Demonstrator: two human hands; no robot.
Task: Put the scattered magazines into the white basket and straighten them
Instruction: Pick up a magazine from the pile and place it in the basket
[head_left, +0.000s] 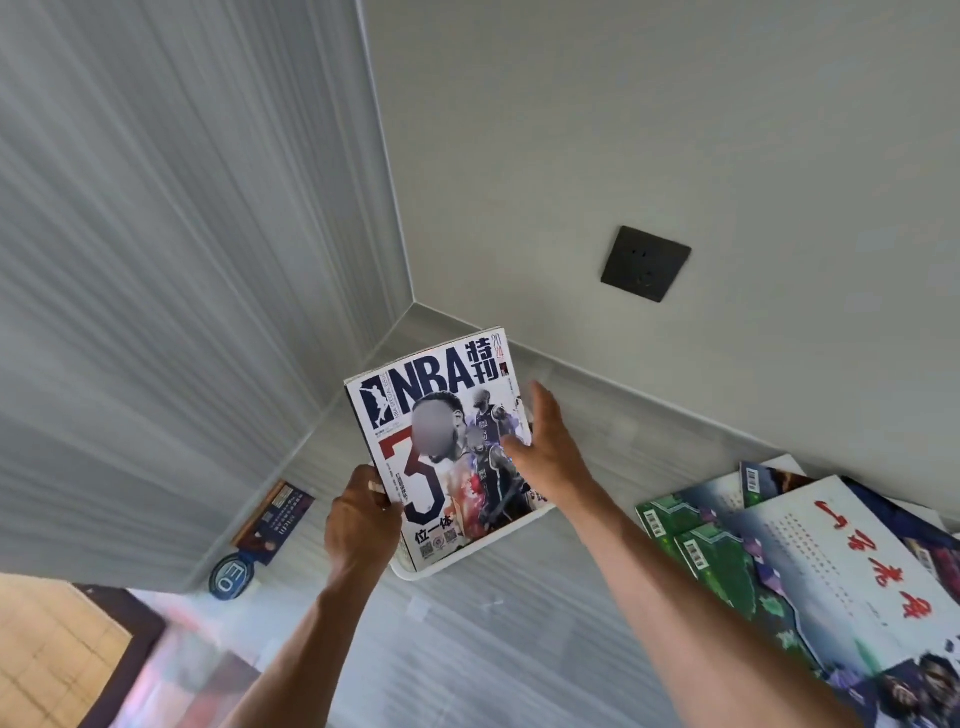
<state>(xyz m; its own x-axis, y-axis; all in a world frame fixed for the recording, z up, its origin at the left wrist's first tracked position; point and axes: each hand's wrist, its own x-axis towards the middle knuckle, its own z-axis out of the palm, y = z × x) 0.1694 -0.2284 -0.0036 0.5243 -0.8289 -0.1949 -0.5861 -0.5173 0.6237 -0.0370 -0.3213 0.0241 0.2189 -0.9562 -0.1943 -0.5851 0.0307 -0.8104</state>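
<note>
Magazine (441, 447), frame centre: held upright over the white basket (415, 571), long axis near vertical, masthead "NBA" uppermost, a large red "3" below. Its lower left edge is gripped by the left hand (358, 525); the right hand (545, 452) lies open-fingered against its right edge. Further magazines (810, 561) are scattered at lower right.

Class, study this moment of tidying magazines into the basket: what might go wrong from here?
1. The left hand grips only one edge of the NBA magazine; it may slip or flop.
2. The white basket is mostly hidden beneath it, so it may catch the rim.
</note>
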